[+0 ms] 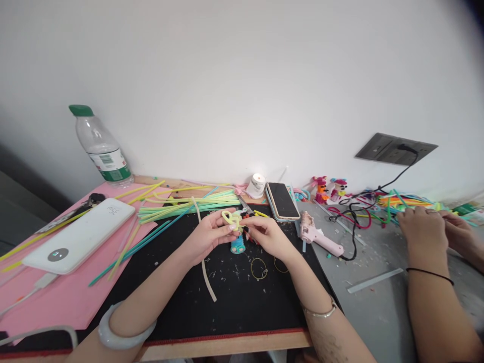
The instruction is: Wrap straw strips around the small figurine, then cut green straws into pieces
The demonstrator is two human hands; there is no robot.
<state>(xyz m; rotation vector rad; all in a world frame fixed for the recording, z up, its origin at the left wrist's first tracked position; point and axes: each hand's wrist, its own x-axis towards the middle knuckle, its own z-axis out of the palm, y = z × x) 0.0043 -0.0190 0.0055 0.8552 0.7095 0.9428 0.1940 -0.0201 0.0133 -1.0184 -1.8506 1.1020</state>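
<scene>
The person at the table seemed to be at the shaping step, working a yellow looped piece (230, 220) above the black mat (234, 312). The left hand (210, 235) had its thumb and fingers closed on the loops, while the right hand (269, 238) came in from the other side, thumb and forefinger together at the piece's edge; whether they pinched a loose end, I couldn't tell. Just below sat a blue figure (238, 246), between the hands, though I couldn't make out whether it touched them. A pale strip (208, 282) lay beside the left hand, and the pink glue gun (317, 238) rested well off to the right. To my eye, the next move called for a steady left grip and a small, careful pull or tuck from the right fingertips, without squashing the loops.
</scene>
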